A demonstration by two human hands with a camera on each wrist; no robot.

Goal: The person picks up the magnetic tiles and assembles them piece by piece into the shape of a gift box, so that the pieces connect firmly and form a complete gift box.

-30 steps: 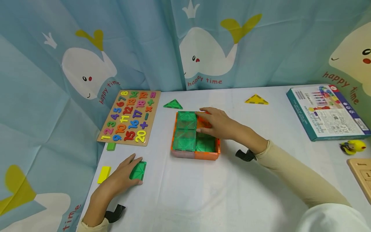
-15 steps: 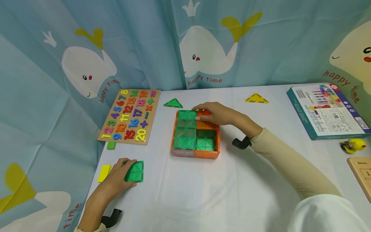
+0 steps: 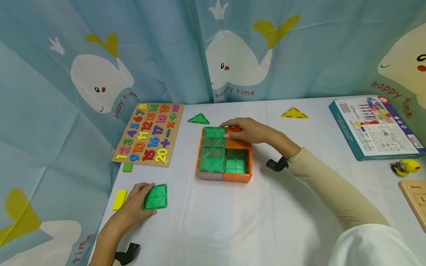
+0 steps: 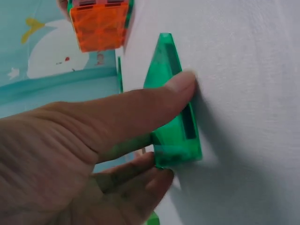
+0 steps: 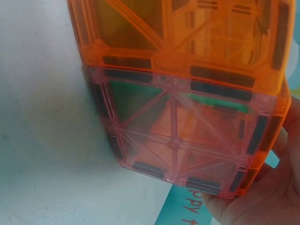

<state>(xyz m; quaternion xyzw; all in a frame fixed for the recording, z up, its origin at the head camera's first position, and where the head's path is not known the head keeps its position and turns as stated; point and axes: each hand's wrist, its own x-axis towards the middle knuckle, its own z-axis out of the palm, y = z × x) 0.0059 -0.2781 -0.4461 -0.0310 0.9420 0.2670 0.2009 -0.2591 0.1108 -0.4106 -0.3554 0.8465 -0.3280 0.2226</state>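
Observation:
My left hand (image 3: pixel 134 201) holds a green square magnetic tile (image 3: pixel 158 196) low at the front left of the table. In the left wrist view, the thumb lies along one edge of that green tile (image 4: pixel 176 126), and the fingers are behind it. At the middle stands a low box of magnetic tiles (image 3: pixel 223 177) with orange and pinkish sides. Green tiles (image 3: pixel 212 159) cover its left half, an orange one (image 3: pixel 241 144) the far right quarter. The near right quarter is uncovered, showing a green bottom. My right hand (image 3: pixel 249 130) grips the box's far right part, fingers over the far edge.
A wooden number board (image 3: pixel 149 135) lies back left, with a green block (image 3: pixel 127 167) and a yellow block (image 3: pixel 119 199) nearby. Behind the box is a green triangle tile (image 3: pixel 199 119); a yellow triangle (image 3: pixel 294 113) lies farther right. A boxed toy (image 3: pixel 379 127) and yellow duck (image 3: pixel 405 168) are at right.
My right hand has shifted back from the uncovered quarter to the box's far edge. My left hand has moved slightly left and its grip now shows more of the green tile.

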